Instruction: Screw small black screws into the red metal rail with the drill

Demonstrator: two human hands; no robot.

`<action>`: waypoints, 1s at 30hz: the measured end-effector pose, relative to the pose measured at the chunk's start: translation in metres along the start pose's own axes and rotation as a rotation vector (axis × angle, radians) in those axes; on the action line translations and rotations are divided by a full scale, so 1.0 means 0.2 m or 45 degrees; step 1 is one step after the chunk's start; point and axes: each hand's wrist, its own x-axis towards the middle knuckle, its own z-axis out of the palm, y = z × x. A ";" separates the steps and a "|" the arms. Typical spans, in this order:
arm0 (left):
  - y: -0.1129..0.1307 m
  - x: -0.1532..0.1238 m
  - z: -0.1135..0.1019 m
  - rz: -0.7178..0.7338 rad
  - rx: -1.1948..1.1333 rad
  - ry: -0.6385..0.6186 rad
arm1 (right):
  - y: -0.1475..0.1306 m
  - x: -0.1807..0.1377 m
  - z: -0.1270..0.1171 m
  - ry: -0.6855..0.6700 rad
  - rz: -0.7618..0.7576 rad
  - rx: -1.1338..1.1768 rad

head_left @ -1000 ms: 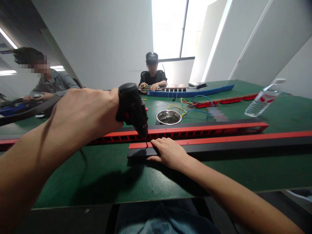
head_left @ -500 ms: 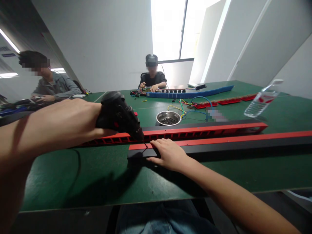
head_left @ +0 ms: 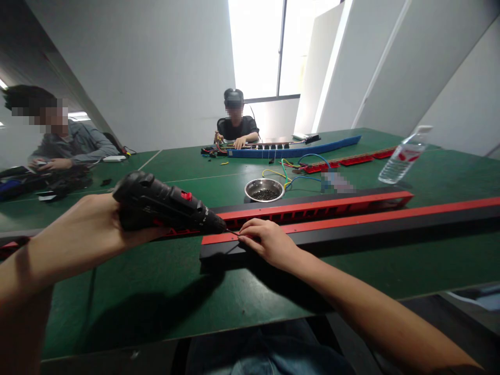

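The left hand [head_left: 94,221], wrapped around the power drill [head_left: 164,202], has tipped it from steep to nearly level, bringing its bit [head_left: 233,232] to the pinched-together fingertips [head_left: 250,242] of the right hand [head_left: 272,244] above the red-and-black housing [head_left: 351,234] on the green table [head_left: 273,304], so driving seems paused.

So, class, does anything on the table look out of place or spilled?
Perhaps the plastic water bottle on the right: a drink sharing a table with coloured wires seems odd. Its lean may be lens distortion. No spill shows; small dark parts sit inside the metal bowl.
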 end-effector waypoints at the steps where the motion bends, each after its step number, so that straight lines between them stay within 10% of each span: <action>1: -0.01 0.01 0.01 0.071 0.069 -0.094 | 0.01 0.00 0.00 0.015 0.017 -0.003; 4: -0.04 0.04 0.03 0.161 0.094 -0.156 | 0.02 0.00 0.00 0.113 0.132 -0.024; 11: -0.06 0.08 0.26 -0.294 -0.427 0.168 | 0.07 -0.03 -0.15 0.073 0.317 -0.217; 20: -0.08 0.04 0.58 -0.427 -1.425 -0.210 | 0.41 -0.49 -0.61 -0.003 0.519 -0.580; 30: 0.00 -0.01 0.67 -0.434 -1.577 -0.399 | 0.37 -0.44 -0.51 0.041 0.423 -0.922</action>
